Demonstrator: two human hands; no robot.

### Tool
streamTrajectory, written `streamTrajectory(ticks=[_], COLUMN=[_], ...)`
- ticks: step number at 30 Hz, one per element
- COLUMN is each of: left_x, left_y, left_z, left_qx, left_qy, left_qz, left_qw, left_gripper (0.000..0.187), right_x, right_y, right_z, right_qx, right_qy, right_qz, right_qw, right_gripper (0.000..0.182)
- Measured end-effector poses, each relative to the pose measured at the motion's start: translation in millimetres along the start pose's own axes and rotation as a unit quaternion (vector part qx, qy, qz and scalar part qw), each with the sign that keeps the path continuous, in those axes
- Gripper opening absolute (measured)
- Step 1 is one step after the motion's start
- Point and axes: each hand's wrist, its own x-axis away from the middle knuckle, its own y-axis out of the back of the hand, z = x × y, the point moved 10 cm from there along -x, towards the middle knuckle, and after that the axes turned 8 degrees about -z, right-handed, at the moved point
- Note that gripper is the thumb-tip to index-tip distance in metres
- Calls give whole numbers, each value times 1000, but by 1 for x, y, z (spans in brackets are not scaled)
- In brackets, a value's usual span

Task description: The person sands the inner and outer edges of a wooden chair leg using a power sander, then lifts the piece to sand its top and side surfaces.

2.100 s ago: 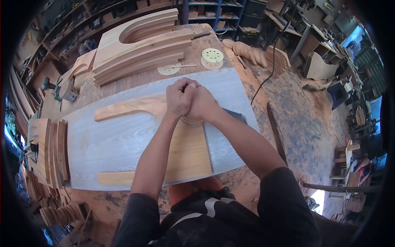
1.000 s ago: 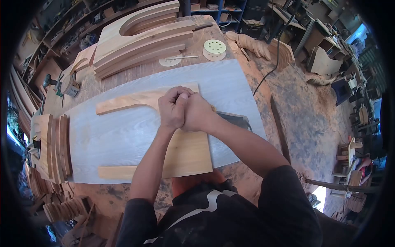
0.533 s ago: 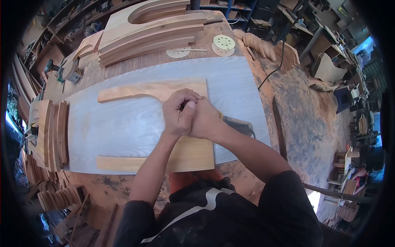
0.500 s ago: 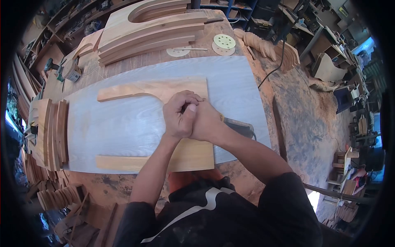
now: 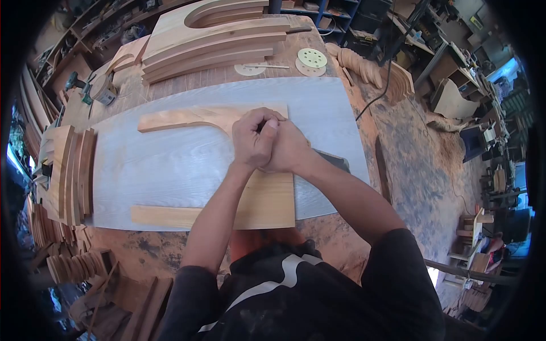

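Note:
My left hand [image 5: 252, 141] is closed, its fingers curled over and against my right hand [image 5: 289, 145]. Both are pressed together above a U-shaped wooden panel [image 5: 267, 199], and whatever lies inside or under them is hidden. The fingers of my right hand are mostly covered. Beside my right wrist a dark part of a tool [image 5: 335, 160] shows, mostly behind the forearm; its kind cannot be made out. The panel lies flat on a grey-white board [image 5: 165, 170], its two arms pointing left.
Stacked curved wooden pieces [image 5: 222, 45] stand at the back. Sanding discs [image 5: 311, 58] lie to their right. A drill [image 5: 78, 86] and a tub [image 5: 103, 91] sit back left. Upright boards [image 5: 71, 176] line the left edge. A black cable [image 5: 382, 94] hangs at the right.
My clasped hands have shifted slightly away from me and to the right over the panel. The whole view has tilted a little. Less of the dark tool shows beside my wrist.

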Motion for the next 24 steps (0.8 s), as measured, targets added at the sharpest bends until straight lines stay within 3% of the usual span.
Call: streamTrajectory(ticks=[1,3,5,9,13,16,18,20,22,24], left_x=[-12,-27,-22,8,-14,-30,-14,8,22,11], left_y=[-1,-6,-7,-6,4,7,10,15,23,32], left_z=[4,25,26,-14,-5,16,7,2,-14,-5], left_qx=[0,-12,-4,16,26,23,29,35,46,50], left_qy=[-7,75,83,-18,-31,75,55,43,-20,-1], left_qz=[-1,25,23,13,-23,-13,-11,-14,-31,-28], left_qw=[1000,997,996,1000,999,997,998,998,998,998], left_gripper=[29,30,30,30,29,33,33,33,32,32], right_x=[-11,-22,-14,19,-10,-27,-18,3,6,-2], right_y=[8,9,14,23,8,-1,-11,2,0,2], right_z=[-1,-13,-10,17,4,-1,0,16,27,37], right_qx=[3,20,10,-66,14,16,13,-68,-61,-57], right_qy=[4,-53,-24,15,-15,-7,-24,33,26,17], right_qz=[-5,48,1,-99,-4,24,57,-96,-73,-57], right_qw=[1000,997,1000,993,1000,1000,998,993,995,997], right_gripper=[38,23,22,21,19,21,21,21,21,22])
